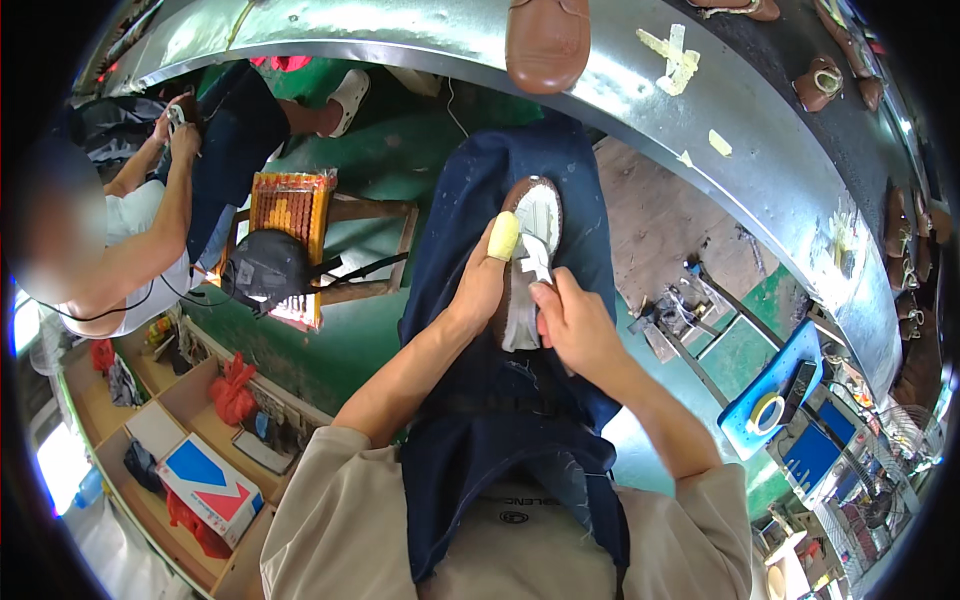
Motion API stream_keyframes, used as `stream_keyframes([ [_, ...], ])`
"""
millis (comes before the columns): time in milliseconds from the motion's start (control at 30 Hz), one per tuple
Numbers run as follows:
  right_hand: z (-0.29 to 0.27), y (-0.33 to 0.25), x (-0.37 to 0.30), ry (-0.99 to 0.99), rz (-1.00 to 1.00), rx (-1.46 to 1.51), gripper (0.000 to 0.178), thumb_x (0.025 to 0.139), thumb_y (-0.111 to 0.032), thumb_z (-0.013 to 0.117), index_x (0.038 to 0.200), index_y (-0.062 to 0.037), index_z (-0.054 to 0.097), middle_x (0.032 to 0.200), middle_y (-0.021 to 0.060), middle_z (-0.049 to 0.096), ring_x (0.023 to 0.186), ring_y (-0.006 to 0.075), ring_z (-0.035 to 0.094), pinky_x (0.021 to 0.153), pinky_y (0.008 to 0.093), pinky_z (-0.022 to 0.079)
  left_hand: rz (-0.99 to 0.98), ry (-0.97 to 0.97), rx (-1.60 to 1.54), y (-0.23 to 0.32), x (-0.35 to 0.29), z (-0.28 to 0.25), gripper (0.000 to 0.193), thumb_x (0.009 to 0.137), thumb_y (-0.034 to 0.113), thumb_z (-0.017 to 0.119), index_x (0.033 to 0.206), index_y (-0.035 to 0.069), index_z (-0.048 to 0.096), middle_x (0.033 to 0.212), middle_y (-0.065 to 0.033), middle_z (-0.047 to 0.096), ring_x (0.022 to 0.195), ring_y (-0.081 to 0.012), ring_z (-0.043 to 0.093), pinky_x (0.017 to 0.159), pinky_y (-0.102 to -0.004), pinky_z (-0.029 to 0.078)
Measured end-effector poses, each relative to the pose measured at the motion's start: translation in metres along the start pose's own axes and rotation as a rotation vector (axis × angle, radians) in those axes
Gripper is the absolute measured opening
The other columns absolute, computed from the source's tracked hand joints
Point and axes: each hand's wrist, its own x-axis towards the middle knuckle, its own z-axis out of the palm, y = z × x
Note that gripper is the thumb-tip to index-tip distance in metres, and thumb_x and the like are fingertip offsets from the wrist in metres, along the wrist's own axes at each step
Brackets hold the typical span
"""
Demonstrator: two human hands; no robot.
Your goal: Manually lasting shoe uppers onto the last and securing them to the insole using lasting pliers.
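A brown shoe (pixel 540 208) with a whitish inner or underside surface lies lengthwise over my lap, its toe pointing away from me. My left hand (pixel 478 288) is closed around its left side. A yellow cover wraps the left thumb, which presses on the shoe near the toe end. My right hand (pixel 582 328) is closed at the right edge of the shoe, fingers pinched on a white strip-like piece (pixel 536 264) lying along its middle. Whether that piece is a tool or part of the shoe I cannot tell. A dark blue apron (pixel 470 205) covers my legs beneath it.
Ahead curves a metal-edged bench (pixel 640 85) bearing a brown shoe (pixel 548 45), with more brown shoes (pixel 820 82) at right. To the left, another person holds a shoe beside a beaded-seat chair (pixel 290 215). Wooden compartments (pixel 185 375) stand at lower left, a blue tray (pixel 770 395) at right.
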Motion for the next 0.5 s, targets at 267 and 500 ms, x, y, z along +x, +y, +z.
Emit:
stream_keyframes([
  [267, 0.002, -0.006, -0.032, 0.074, 0.232, 0.493, 0.033, 0.111, -0.025, 0.046, 0.132, -0.0006, 0.053, 0.098, 0.0119, 0.073, 0.078, 0.0177, 0.072, 0.061, 0.0309, 0.056, 0.381, 0.031, 0.474, -0.010, 0.011, -0.015, 0.041, 0.107, 0.016, 0.050, 0.144, -0.002, 0.051, 0.129, -0.0150, 0.066, 0.120, -0.0204, 0.062, 0.107, -0.0340, 0.046],
  [500, -0.029, 0.000, -0.003, 0.052, 0.149, 0.128, 0.026, 0.109, -0.023, 0.053, 0.118, -0.0003, 0.062, 0.078, 0.0056, 0.065, 0.064, 0.0124, 0.064, 0.060, 0.0279, 0.051, 0.284, -0.083, 0.525, -0.013, 0.013, -0.013, 0.062, 0.100, 0.032, 0.068, 0.149, 0.003, 0.042, 0.133, -0.0173, 0.064, 0.127, -0.0252, 0.060, 0.107, -0.0362, 0.046],
])
